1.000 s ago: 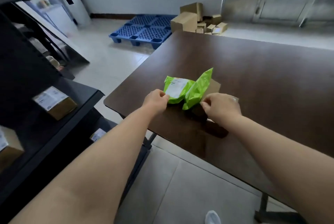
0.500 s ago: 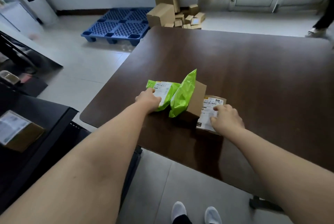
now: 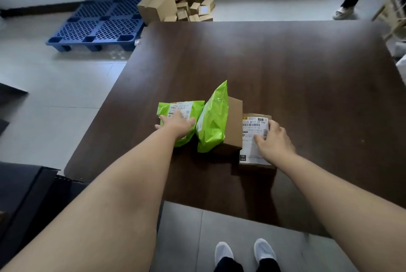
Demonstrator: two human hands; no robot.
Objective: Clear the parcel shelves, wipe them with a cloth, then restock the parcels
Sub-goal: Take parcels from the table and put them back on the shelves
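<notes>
Four parcels sit in a row on the counter, toward its near edge and closer to the left edge than the right. The left grip lies wide on the flat bag, a green mailer with a white label, fingers spread and fairly straight over it, thumb out past its left side. Just right of that, a second green bag stands on end, tilted and leaning against the brown box. Touching that box on its right is the small box, label up; the right grip rests wide on the label, fingers spread, their tips at the box's far right corner. Beyond the counter's far left corner a heap of cartons lies on the floor beside a blue pallet. A dark shelf shows off the near left corner, and white shoes stand below the near edge
</notes>
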